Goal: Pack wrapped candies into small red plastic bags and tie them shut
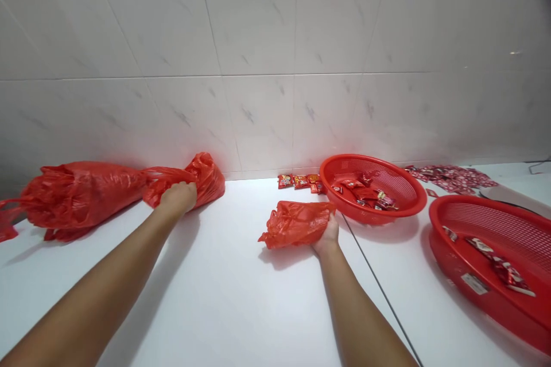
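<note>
My left hand is closed on the gathered top of a filled red plastic bag, which rests on the white table against the wall. In my right hand is a flattened, crumpled red plastic bag, held by its right end just above the table. Its thumb and fingers are partly hidden by the plastic. To the left of my left hand lies a big bundle of red plastic bags. Several small red snack packets lie near the wall, beyond my right hand.
A round red basket holding a few packets stands just right of my right hand. Nearer on the right is a larger red basket with long wrapped packets inside. Many red and white packets are spread behind it. A seam runs between the tabletops.
</note>
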{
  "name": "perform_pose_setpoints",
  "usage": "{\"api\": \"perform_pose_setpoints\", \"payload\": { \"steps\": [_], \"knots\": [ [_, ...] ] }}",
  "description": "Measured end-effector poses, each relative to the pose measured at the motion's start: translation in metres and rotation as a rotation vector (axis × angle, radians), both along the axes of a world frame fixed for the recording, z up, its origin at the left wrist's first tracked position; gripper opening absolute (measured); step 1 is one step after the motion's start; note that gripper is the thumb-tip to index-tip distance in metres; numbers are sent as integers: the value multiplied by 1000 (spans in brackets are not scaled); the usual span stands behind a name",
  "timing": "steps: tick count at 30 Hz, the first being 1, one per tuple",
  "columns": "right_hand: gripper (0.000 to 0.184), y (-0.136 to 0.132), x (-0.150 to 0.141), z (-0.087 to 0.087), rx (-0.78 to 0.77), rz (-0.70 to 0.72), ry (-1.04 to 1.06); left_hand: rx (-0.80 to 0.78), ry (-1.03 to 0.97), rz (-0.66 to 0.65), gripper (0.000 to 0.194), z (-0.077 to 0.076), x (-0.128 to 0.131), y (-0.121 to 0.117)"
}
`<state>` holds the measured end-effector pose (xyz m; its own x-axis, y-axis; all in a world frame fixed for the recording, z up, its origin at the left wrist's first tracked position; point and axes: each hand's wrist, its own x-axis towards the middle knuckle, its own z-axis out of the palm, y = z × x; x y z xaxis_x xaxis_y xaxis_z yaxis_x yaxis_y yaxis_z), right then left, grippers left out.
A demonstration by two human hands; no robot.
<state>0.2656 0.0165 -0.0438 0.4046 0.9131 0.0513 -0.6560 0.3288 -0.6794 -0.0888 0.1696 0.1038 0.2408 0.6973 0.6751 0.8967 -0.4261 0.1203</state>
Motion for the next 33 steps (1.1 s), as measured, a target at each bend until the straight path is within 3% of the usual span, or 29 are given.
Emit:
{"api": "perform_pose_setpoints", "payload": {
  "steps": [2,4,7,10,13,17,21,24,27,30,33],
  "knots": [
    [60,1,-3,4,3,71,96,-4,13,-39,33,-14,11,-23],
    [51,3,-8,9,-1,94,140,-35,15,-165,43,-40,33,-58],
    [44,0,-19,13,-8,148,154,-333,-183,-524,80,-85,72,-116],
    [48,-10,-27,15,-14,300,183,-609,-379,-680,71,-108,97,-153],
    [48,-18,-28,20,-14,380,262,-840,-636,-741,37,-105,103,-164],
    [43,-15,-22,23,-136,111,335,-1034,-1149,-682,26,-91,92,-161],
    [35,-7,-14,17,-210,-97,326,-1220,-1410,-676,34,-91,79,-149],
    [20,-7,-9,13,-218,-159,288,-1195,-1621,-613,27,-95,71,-133],
    [15,-10,-8,14,-207,-169,252,-1067,-1879,-552,17,-96,61,-116],
    [16,-13,-10,17,-203,-135,212,-973,-1964,-644,31,-95,50,-109],
    [17,-14,-16,19,-207,-71,144,-1042,-1726,-714,85,-101,51,-115]
  ]
}}
